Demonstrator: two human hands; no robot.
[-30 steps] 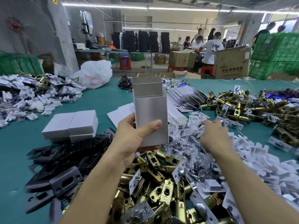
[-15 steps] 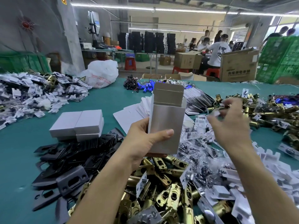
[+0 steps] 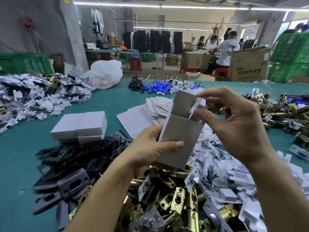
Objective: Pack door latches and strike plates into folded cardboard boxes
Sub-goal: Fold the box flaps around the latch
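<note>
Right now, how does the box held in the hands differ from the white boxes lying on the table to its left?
The held box stands upright with its top flap open; the stacked boxes lie flat and closed. The held box sits in the left hand while the right hand slips a white piece in; the stacked boxes are untouched. Both look alike in shape.

I count two hands, left hand (image 3: pixel 147 148) and right hand (image 3: pixel 234 124), and one open box (image 3: pixel 180 136) between them. Closed white boxes (image 3: pixel 80 126): four that I can see. Latches (image 3: pixel 175 198) and black plates (image 3: pixel 75 158) are heaped beyond counting.
</note>
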